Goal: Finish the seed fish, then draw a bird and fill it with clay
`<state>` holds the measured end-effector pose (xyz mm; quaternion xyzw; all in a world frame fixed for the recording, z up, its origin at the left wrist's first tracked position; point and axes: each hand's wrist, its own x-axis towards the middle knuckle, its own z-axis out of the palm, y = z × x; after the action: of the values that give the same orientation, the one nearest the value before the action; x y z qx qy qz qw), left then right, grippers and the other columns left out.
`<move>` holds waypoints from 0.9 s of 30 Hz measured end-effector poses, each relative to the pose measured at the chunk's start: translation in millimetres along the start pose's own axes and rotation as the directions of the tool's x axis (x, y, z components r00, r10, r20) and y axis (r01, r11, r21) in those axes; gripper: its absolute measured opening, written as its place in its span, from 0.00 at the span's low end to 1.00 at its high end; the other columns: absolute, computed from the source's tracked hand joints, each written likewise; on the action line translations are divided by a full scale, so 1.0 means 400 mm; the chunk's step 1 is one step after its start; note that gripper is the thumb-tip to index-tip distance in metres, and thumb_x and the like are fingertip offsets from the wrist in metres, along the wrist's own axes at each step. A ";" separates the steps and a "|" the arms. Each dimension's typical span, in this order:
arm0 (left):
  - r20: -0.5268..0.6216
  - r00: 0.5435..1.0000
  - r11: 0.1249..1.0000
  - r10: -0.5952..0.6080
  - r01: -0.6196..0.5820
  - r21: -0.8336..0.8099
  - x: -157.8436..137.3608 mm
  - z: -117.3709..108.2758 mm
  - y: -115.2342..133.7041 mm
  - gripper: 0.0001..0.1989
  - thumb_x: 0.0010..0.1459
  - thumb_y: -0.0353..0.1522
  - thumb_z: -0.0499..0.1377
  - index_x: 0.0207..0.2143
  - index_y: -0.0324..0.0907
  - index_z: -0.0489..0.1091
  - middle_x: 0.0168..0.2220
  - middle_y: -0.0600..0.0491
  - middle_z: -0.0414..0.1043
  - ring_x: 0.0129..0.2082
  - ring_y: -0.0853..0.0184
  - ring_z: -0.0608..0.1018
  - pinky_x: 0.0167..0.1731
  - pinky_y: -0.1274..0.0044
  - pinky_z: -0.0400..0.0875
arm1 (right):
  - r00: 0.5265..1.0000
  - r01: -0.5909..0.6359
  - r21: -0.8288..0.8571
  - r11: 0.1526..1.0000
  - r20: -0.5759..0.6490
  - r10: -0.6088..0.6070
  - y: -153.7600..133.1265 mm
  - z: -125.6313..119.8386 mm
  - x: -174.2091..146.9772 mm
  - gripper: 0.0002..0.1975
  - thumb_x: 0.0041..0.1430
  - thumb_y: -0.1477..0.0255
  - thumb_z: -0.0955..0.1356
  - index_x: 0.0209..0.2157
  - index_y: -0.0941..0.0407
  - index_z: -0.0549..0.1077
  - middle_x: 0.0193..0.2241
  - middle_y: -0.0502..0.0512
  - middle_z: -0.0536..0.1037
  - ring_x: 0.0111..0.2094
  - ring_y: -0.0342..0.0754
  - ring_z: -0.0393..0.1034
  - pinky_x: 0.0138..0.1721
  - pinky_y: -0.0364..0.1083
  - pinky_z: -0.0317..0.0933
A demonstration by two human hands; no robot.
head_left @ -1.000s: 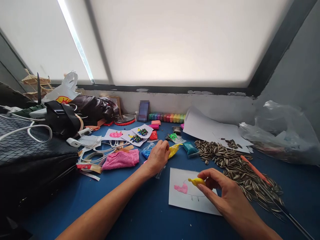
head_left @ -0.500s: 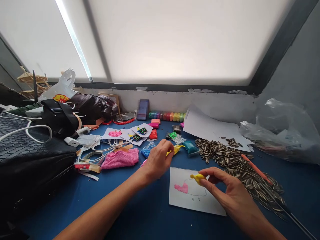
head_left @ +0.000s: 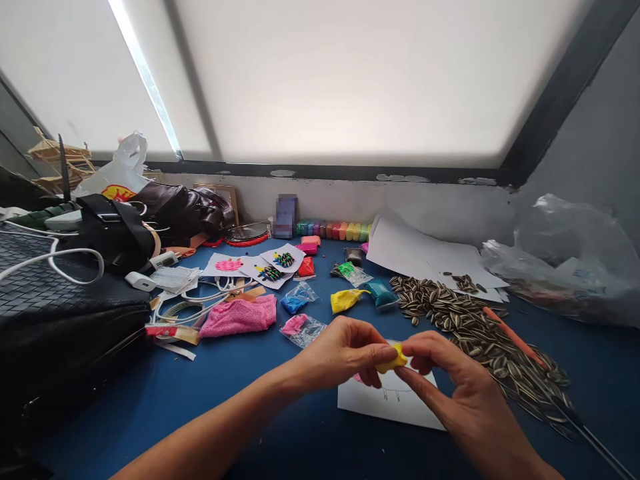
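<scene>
A small lump of yellow modelling clay [head_left: 393,360] is pinched between the fingertips of my left hand [head_left: 345,353] and my right hand [head_left: 453,377]. Both hands hover over a white card [head_left: 385,411] with a pencil outline on it and a patch of pink clay, which my left fingers mostly cover. Beyond the hands, a larger piece of yellow clay [head_left: 346,301] lies on the blue table. Close to my left wrist rests a clear bag with pink clay [head_left: 300,328].
Sunflower seeds [head_left: 450,310] lie in a heap at right, with an orange stick [head_left: 515,337] across them. Bags of blue clay [head_left: 299,297] and teal clay [head_left: 383,294] sit mid-table. A pink cloth [head_left: 240,315], finished cards [head_left: 270,268] and a black bag [head_left: 65,327] are left.
My left hand has let go of the larger yellow piece and come right and nearer, taking hold of the small yellow lump alongside my right hand.
</scene>
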<state>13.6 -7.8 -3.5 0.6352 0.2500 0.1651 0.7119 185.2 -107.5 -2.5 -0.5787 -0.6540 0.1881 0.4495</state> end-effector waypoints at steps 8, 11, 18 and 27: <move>0.060 0.998 1.000 0.016 -0.016 0.009 -0.007 0.001 0.003 0.27 0.52 0.53 0.63 0.33 0.35 0.70 0.28 0.51 0.73 0.25 0.71 0.75 0.26 0.79 0.68 | 0.978 0.195 -0.083 0.977 0.096 -0.187 -0.017 0.001 -0.002 0.07 0.64 0.71 0.68 0.42 0.47 0.78 0.32 0.49 0.78 0.32 0.45 0.74 0.33 0.41 0.68; 0.110 0.994 1.000 0.024 -0.026 0.018 -0.011 0.000 0.007 0.26 0.51 0.51 0.65 0.36 0.36 0.70 0.31 0.52 0.73 0.26 0.71 0.75 0.27 0.79 0.67 | 0.976 0.210 -0.108 0.972 0.081 -0.202 -0.018 0.001 -0.003 0.07 0.64 0.71 0.68 0.40 0.48 0.78 0.30 0.49 0.77 0.30 0.44 0.73 0.31 0.41 0.67; 0.041 0.999 1.000 -0.001 0.001 0.010 -0.014 0.005 0.011 0.27 0.52 0.53 0.63 0.31 0.36 0.69 0.23 0.53 0.71 0.22 0.71 0.74 0.23 0.80 0.64 | 0.950 0.302 -0.250 0.920 0.006 -0.311 0.007 0.005 -0.009 0.19 0.63 0.68 0.70 0.55 0.50 0.70 0.33 0.50 0.79 0.29 0.44 0.74 0.32 0.41 0.70; 0.093 0.994 0.998 0.050 -0.054 0.041 -0.016 -0.004 0.010 0.28 0.54 0.53 0.62 0.41 0.35 0.70 0.30 0.52 0.73 0.24 0.71 0.75 0.24 0.80 0.66 | 0.917 0.395 -0.235 0.888 0.043 -0.397 -0.012 0.001 -0.008 0.07 0.65 0.73 0.68 0.45 0.51 0.72 0.32 0.48 0.78 0.30 0.40 0.74 0.34 0.37 0.68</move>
<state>7.7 -9.6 1.2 0.6636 0.2039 0.1486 0.7042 182.1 -111.5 -0.2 -0.4837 -0.7746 0.0108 0.4073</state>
